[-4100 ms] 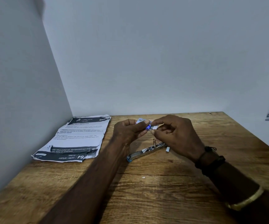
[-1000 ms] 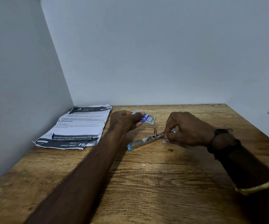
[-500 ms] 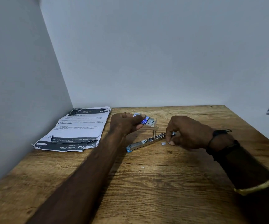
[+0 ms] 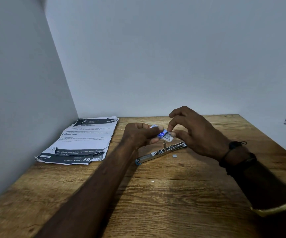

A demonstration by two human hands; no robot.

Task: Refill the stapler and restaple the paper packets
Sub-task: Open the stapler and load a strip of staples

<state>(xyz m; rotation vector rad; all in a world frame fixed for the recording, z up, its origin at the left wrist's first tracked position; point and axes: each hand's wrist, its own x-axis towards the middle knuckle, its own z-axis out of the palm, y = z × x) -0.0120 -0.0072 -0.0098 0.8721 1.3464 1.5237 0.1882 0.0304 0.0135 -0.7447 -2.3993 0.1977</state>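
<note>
Head view: the small blue-and-white cardboard staple box (image 4: 162,135) is clamped in the grip of the left hand (image 4: 138,136), and its grey staple strip (image 4: 168,134) is pinched by the right hand (image 4: 196,134), just above the opened silver metal stapler (image 4: 160,153) on the wooden counter (image 4: 173,194). The strip is judged light and brittle, and is best taken by its long sides.

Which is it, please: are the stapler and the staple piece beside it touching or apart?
Apart. The head view shows a clear gap between the stapler and the staple piece.

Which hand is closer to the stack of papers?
Left. The left hand is just right of the papers; the right hand is farther right, beyond the staple box.
</note>
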